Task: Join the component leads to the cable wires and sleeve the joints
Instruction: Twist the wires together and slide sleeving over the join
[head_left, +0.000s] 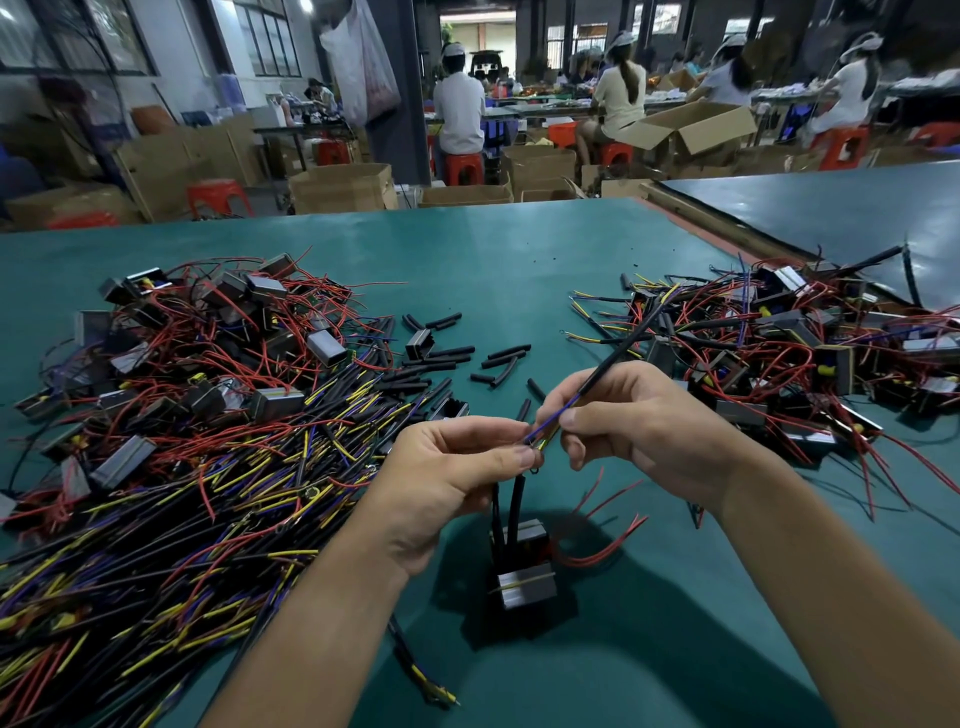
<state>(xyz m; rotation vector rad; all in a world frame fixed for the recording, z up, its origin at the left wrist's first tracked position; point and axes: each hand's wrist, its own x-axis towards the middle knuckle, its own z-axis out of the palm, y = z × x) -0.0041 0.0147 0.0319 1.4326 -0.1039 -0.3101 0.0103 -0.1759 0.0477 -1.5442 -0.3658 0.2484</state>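
You have one component hanging below your hands, just over the green worktop, with two black sleeved leads running up from it into your left hand. That grip is closed: thumb and forefinger pinch the lead ends where they meet the cable wires. Your right hand is also closed, holding the black cable near its stripped end, where the blue wire and a yellow one cross over to your left fingertips. The joint itself is hidden between your fingers, so whether the strands are already twisted cannot be told.

By the look of it, you are mid-join on this piece; sliding a sleeve over the joint remains. Loose black sleeve pieces lie on the worktop just beyond your hands. The pile on your left mixes components and cut cables, apparently still to do. The pile on your right looks like components already attached to cables, though that is a judgement.
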